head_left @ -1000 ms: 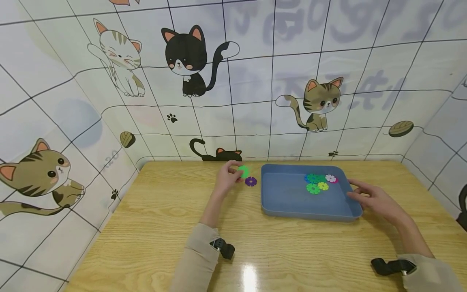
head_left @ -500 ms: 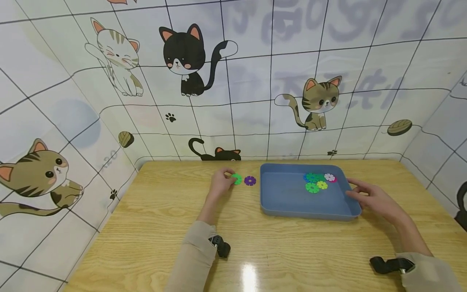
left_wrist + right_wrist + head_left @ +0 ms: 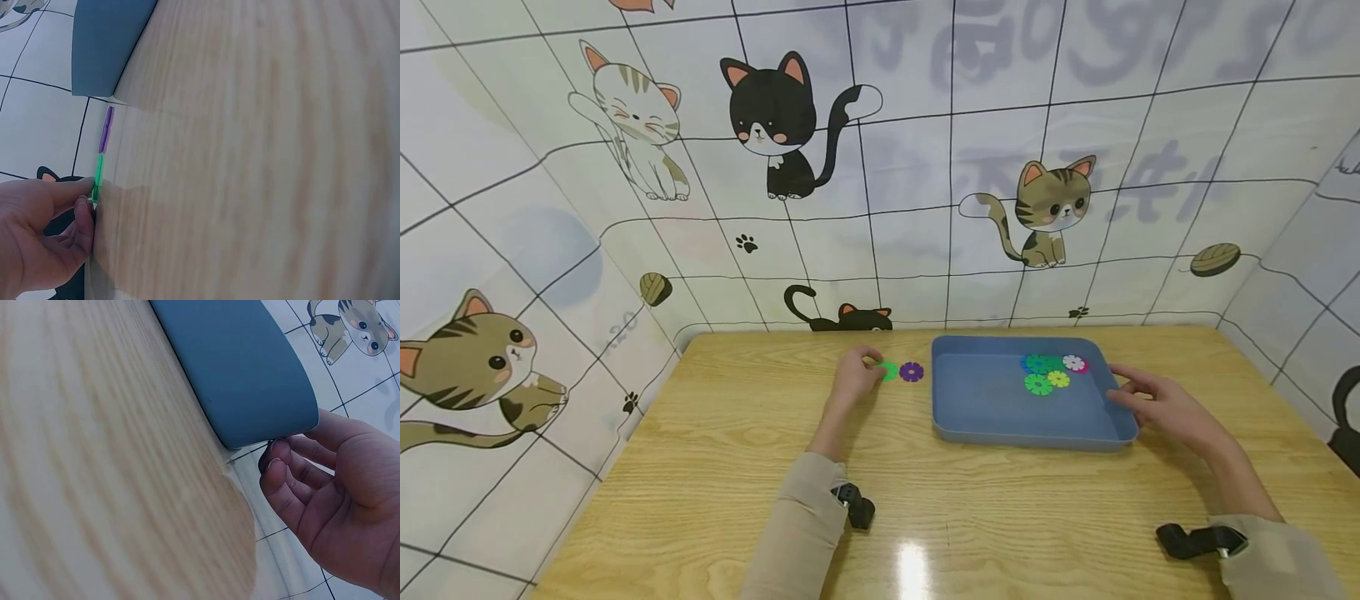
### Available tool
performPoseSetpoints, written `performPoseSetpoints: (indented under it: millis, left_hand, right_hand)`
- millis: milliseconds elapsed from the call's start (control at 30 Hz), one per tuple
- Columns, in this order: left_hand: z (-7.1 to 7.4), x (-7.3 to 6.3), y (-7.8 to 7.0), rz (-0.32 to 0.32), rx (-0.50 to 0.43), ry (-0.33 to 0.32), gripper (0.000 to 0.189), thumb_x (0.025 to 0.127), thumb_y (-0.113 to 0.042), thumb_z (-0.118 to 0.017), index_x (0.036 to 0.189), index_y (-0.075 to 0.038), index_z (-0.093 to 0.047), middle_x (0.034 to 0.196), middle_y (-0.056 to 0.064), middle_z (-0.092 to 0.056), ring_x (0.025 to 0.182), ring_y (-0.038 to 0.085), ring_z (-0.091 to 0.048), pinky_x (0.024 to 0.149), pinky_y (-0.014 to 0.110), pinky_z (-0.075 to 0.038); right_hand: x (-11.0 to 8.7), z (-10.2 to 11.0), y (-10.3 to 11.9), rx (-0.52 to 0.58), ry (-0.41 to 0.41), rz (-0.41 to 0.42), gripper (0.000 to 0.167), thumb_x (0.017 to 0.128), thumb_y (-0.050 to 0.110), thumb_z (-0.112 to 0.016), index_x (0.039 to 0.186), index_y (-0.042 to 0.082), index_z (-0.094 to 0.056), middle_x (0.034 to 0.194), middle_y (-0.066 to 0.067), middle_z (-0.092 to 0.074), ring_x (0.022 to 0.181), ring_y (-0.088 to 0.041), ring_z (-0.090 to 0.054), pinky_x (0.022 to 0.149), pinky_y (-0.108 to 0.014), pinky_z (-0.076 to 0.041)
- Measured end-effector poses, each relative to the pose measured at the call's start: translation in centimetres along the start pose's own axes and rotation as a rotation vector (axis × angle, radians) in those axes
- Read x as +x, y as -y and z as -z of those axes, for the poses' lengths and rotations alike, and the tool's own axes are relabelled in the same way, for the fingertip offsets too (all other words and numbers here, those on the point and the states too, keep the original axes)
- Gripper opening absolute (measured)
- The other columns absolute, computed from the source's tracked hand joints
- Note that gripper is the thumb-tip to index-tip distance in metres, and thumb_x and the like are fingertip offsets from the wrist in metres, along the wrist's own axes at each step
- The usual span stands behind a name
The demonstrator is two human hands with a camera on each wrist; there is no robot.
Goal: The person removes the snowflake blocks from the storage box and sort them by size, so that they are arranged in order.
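- Right hand (image 3: pixel 1172 412): holds the right wall of the blue tray (image 3: pixel 985 408), fingers curled; the tray sits toward the far edge of the bench (image 3: pixel 737 500)
- Left hand (image 3: pixel 855 377): narrow grip, thumb and finger pinching a green disc (image 3: pixel 891 371) left of the tray
- Purple disc (image 3: pixel 912 372): between green disc and tray
- Coloured discs (image 3: pixel 1039 384): inside the tray, toward its far right corner
- Cat-print wall (image 3: pixel 917 242): behind the far edge

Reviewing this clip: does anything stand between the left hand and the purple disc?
Yes. The green disc, pinched by the left hand, sits directly between that hand and the purple disc. Nothing else visible is in the way.
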State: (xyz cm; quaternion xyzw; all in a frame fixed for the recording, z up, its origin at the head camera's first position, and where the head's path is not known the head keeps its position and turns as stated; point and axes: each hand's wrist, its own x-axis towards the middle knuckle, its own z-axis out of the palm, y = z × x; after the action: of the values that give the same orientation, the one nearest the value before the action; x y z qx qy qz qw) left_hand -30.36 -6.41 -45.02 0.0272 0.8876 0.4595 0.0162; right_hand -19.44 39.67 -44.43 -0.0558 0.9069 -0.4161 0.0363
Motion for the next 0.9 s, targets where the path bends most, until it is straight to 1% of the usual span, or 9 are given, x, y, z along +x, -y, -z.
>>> performPoseSetpoints:
  millis: [133, 200, 367, 433, 500, 600, 733, 800, 900]
  left_hand:
    - [0.2, 0.0, 0.1, -0.01, -0.008, 0.006, 0.021, 0.091, -0.004, -0.073, 0.112, 0.0, -0.07, 0.09, 0.012, -0.068, 0.072, 0.015, -0.058, 0.058, 0.022, -0.047]
    - [0.3, -0.1, 0.1, -0.005, -0.021, 0.008, 0.022, 0.091, -0.005, -0.073, 0.112, 0.0, -0.069, 0.091, 0.012, -0.068, 0.074, 0.015, -0.059, 0.059, 0.023, -0.048]
    - [0.4, -0.4, 0.0, 0.012, -0.061, 0.009, 0.023, 0.093, -0.008, -0.071, 0.114, 0.002, -0.068, 0.093, 0.012, -0.067, 0.074, 0.016, -0.058, 0.06, 0.024, -0.049]
    - [0.3, -0.5, -0.2, 0.003, -0.078, 0.011, 0.024, 0.095, -0.01, -0.07, 0.116, 0.002, -0.068, 0.093, 0.011, -0.066, 0.073, 0.015, -0.058, 0.06, 0.023, -0.048]
    - [0.1, -0.5, -0.5, -0.027, -0.1, 0.012, 0.025, 0.096, -0.011, -0.069, 0.117, 0.002, -0.068, 0.092, 0.011, -0.066, 0.072, 0.015, -0.058, 0.058, 0.023, -0.048]
    - [-0.3, -0.7, -1.4, -0.084, -0.144, 0.017, 0.026, 0.097, -0.012, -0.068, 0.118, 0.003, -0.067, 0.092, 0.011, -0.065, 0.073, 0.015, -0.058, 0.057, 0.023, -0.047]
    - [-1.0, -1.4, -3.4, -0.183, -0.201, 0.045, 0.026, 0.098, -0.011, -0.066, 0.118, 0.004, -0.067, 0.092, 0.011, -0.065, 0.082, 0.021, -0.061, 0.061, 0.022, -0.047]
    - [-1.6, -1.8, -4.6, -0.227, -0.24, 0.077, 0.025, 0.099, -0.01, -0.065, 0.118, 0.005, -0.066, 0.093, 0.011, -0.064, 0.085, 0.029, -0.063, 0.063, 0.024, -0.048]
    - [-2.4, -2.7, -6.3, -0.285, -0.259, 0.118, 0.024, 0.099, -0.01, -0.064, 0.118, 0.004, -0.066, 0.093, 0.009, -0.062, 0.086, 0.031, -0.062, 0.066, 0.025, -0.048]
  right_hand:
    - [0.0, 0.0, 0.2, 0.006, 0.002, -0.002, 0.067, 0.104, 0.028, -0.06, 0.154, -0.005, -0.032, 0.096, -0.011, -0.055, 0.062, -0.019, -0.05, 0.057, -0.03, -0.041]
    - [0.0, -0.1, 0.2, 0.004, 0.001, -0.002, 0.067, 0.103, 0.028, -0.06, 0.154, -0.005, -0.032, 0.096, -0.012, -0.055, 0.062, -0.019, -0.05, 0.057, -0.03, -0.041]
    - [-0.1, -0.1, 0.2, -0.004, -0.004, 0.001, 0.066, 0.103, 0.028, -0.06, 0.154, -0.005, -0.032, 0.095, -0.012, -0.055, 0.062, -0.019, -0.05, 0.057, -0.029, -0.041]
    - [-0.1, -0.1, 0.1, -0.003, -0.004, 0.002, 0.066, 0.103, 0.028, -0.06, 0.154, -0.005, -0.032, 0.095, -0.012, -0.055, 0.063, -0.019, -0.05, 0.057, -0.029, -0.041]
    - [0.0, -0.1, 0.1, -0.002, -0.003, 0.003, 0.067, 0.104, 0.028, -0.06, 0.154, -0.005, -0.032, 0.095, -0.012, -0.055, 0.063, -0.019, -0.051, 0.058, -0.029, -0.041]
    - [0.0, -0.1, 0.0, -0.001, 0.001, 0.002, 0.067, 0.104, 0.027, -0.06, 0.154, -0.005, -0.031, 0.095, -0.012, -0.055, 0.064, -0.018, -0.051, 0.058, -0.029, -0.041]
    - [0.0, -0.1, 0.0, 0.0, -0.002, -0.002, 0.067, 0.103, 0.027, -0.06, 0.154, -0.005, -0.031, 0.096, -0.012, -0.054, 0.063, -0.018, -0.05, 0.058, -0.029, -0.041]
    - [0.0, -0.1, -0.1, 0.001, -0.004, -0.002, 0.067, 0.103, 0.027, -0.06, 0.154, -0.005, -0.031, 0.096, -0.012, -0.054, 0.063, -0.018, -0.05, 0.058, -0.029, -0.041]
    - [-0.1, -0.1, -0.1, -0.001, -0.008, 0.003, 0.067, 0.103, 0.027, -0.06, 0.154, -0.005, -0.032, 0.095, -0.011, -0.054, 0.062, -0.018, -0.05, 0.058, -0.029, -0.041]
